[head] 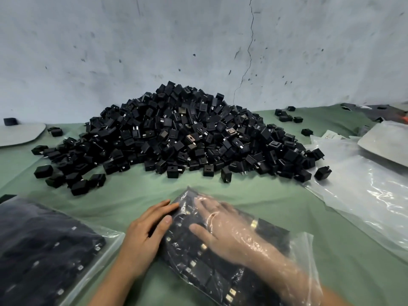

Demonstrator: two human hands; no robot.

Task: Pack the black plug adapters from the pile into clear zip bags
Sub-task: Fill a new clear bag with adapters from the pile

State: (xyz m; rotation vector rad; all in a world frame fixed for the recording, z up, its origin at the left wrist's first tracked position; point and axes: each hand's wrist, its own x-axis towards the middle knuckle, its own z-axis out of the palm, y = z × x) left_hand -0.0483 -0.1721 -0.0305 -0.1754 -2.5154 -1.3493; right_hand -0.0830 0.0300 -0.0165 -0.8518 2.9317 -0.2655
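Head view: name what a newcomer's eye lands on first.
The big pile of black plug adapters heaped against the wall at centre back dominates. Next, up front, the right hand lies flat inside a clear zip bag holding adapters, with the left hand against the bag's left edge.

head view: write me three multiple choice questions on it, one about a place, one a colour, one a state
1. Where is the right hand? A in a cardboard box; B inside the clear plastic zip bag of black plug adapters; C behind the person's back
2. What colour is the cloth on the table? A red; B white; C green
3. How is the left hand? A fingers straight, touching the bag's edge; B clenched in an empty fist; C gripping scissors

Answers: B, plastic film covers the hand and wrist; C, green shows all around the pile of loose black adapters; A, its fingertips lie against the bag's left side.
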